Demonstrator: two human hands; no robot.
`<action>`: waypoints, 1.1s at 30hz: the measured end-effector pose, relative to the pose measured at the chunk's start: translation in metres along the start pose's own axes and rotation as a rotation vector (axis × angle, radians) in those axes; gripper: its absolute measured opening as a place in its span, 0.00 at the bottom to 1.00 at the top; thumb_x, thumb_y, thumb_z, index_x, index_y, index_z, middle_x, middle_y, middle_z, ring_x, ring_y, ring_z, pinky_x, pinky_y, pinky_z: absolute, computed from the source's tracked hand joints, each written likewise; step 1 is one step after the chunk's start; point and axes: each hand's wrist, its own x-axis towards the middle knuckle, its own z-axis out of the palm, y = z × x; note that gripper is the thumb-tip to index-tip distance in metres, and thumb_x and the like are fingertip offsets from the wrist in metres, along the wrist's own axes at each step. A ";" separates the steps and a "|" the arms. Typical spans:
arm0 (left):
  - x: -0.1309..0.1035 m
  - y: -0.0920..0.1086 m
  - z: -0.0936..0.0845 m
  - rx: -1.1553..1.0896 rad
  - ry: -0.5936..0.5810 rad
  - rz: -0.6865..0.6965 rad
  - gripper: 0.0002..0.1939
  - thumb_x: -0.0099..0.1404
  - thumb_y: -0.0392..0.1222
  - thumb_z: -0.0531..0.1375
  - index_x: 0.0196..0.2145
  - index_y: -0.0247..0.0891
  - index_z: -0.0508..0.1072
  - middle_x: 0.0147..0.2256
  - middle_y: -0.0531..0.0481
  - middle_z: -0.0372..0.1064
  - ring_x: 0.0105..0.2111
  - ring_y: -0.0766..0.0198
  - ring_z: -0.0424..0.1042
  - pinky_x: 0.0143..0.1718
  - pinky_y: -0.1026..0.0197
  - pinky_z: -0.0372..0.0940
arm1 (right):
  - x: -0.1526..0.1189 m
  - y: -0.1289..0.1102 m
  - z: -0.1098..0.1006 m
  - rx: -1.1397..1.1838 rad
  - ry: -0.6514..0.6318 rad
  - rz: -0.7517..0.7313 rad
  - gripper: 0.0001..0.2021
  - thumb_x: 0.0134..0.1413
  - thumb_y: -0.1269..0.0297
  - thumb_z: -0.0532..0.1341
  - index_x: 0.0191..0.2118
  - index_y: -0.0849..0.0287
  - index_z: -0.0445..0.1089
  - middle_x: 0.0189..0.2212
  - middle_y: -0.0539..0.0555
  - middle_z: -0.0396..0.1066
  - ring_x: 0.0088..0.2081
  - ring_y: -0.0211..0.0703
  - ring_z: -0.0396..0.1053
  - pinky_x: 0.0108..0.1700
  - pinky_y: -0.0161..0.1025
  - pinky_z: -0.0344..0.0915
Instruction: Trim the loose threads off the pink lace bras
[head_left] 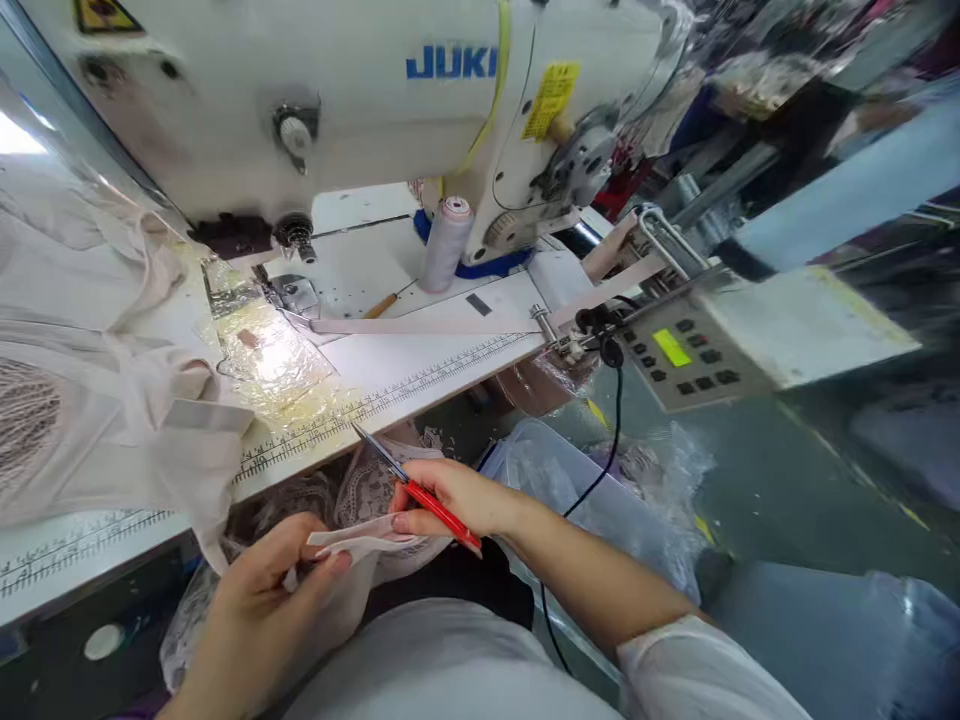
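Note:
My left hand [281, 590] pinches the edge of a pale, cream fabric piece [360, 545] over my lap. In my right hand [450, 497] are red-handled snips [442, 515], their metal blades pointing up and left toward the table edge. The fingertips of that hand also touch the fabric edge. Lace [367, 485] hangs below the table edge, behind the hands. The sewing machine [360, 100] stands beyond, with a pale elastic band [427, 326] running from its needle area to the right.
Pale garments [112, 400] lie on the table's left side. A thread cone [447, 245] and a wooden-handled tool [381, 306] are on the machine bed. A ruler strip [420, 385] lines the front edge. At right are a control box [686, 350] and a clear plastic bin [585, 480].

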 end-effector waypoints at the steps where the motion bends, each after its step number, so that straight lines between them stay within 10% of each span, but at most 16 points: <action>1: 0.001 0.004 -0.001 0.010 -0.025 0.083 0.09 0.65 0.36 0.56 0.26 0.41 0.65 0.25 0.58 0.59 0.24 0.69 0.61 0.23 0.68 0.56 | 0.000 0.002 0.001 -0.097 -0.009 0.027 0.10 0.47 0.67 0.67 0.29 0.59 0.63 0.22 0.43 0.61 0.25 0.34 0.59 0.26 0.30 0.55; 10: -0.006 0.009 0.021 -0.015 -0.193 0.385 0.12 0.64 0.28 0.51 0.31 0.42 0.69 0.33 0.52 0.69 0.30 0.69 0.69 0.32 0.69 0.63 | 0.005 0.015 0.017 -0.357 0.254 0.184 0.13 0.41 0.71 0.66 0.30 0.58 0.59 0.29 0.49 0.63 0.32 0.41 0.62 0.31 0.34 0.55; 14: -0.005 0.004 0.021 -0.120 -0.010 0.141 0.06 0.63 0.35 0.57 0.31 0.44 0.72 0.33 0.54 0.71 0.30 0.68 0.70 0.33 0.70 0.63 | -0.002 0.018 0.015 -0.233 0.208 0.131 0.13 0.43 0.72 0.65 0.33 0.58 0.61 0.30 0.47 0.65 0.30 0.37 0.63 0.31 0.32 0.59; 19: -0.005 -0.008 0.015 -0.348 0.147 -0.315 0.09 0.59 0.48 0.62 0.26 0.42 0.71 0.22 0.58 0.67 0.21 0.68 0.63 0.21 0.71 0.59 | -0.011 0.028 0.020 0.352 0.101 -0.001 0.25 0.35 0.50 0.71 0.35 0.58 0.61 0.25 0.45 0.62 0.24 0.34 0.59 0.27 0.32 0.58; 33: -0.005 -0.011 0.017 -0.792 0.248 -0.588 0.18 0.42 0.52 0.72 0.29 0.40 0.79 0.26 0.52 0.75 0.27 0.65 0.70 0.26 0.70 0.65 | -0.009 0.030 0.041 0.242 0.444 -0.210 0.13 0.47 0.60 0.66 0.29 0.57 0.61 0.26 0.49 0.63 0.26 0.37 0.59 0.27 0.34 0.57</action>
